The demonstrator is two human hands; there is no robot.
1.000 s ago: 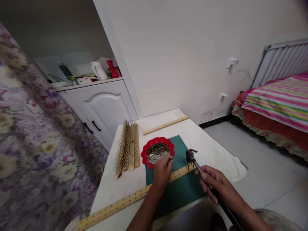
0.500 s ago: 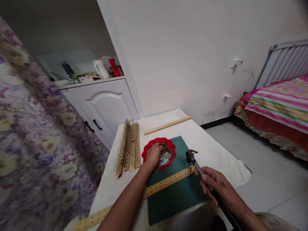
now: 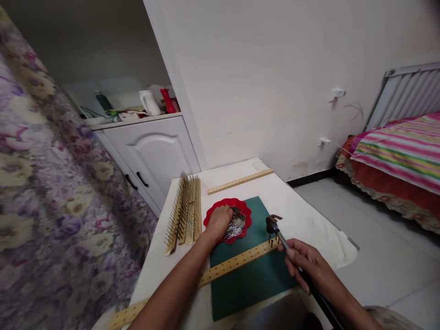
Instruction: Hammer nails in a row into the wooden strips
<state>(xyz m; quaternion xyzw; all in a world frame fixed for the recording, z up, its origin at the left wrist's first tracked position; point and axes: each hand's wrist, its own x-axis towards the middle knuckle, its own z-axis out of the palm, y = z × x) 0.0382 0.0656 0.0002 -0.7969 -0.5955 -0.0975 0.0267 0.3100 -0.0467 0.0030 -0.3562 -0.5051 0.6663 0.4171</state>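
My left hand (image 3: 219, 221) reaches over the left side of a red scalloped dish (image 3: 247, 211). Its fingers are bent together, with the tips hidden beside a heap of loose nails (image 3: 238, 225); what they grip cannot be made out. My right hand (image 3: 304, 262) is wrapped round a claw hammer (image 3: 282, 239), its head raised at an angle above the far end of a drilled wooden strip (image 3: 237, 262). A few dark nails (image 3: 272, 242) stand upright in that end of the strip, just beneath the hammer head. A green mat (image 3: 247, 293) lies under the strip and part of the dish.
Several wooden strips full of upright nails (image 3: 182, 215) lie at the table's left. Another bare drilled strip (image 3: 240, 181) rests along the back of the white table (image 3: 292, 201). A floral curtain (image 3: 68, 206) hangs on the left; a bed (image 3: 405, 151) stands at right.
My left hand stays at the dish, its back turned slightly more upward and its fingers lower. The hammer in my right hand has barely moved. The view has shifted slightly.
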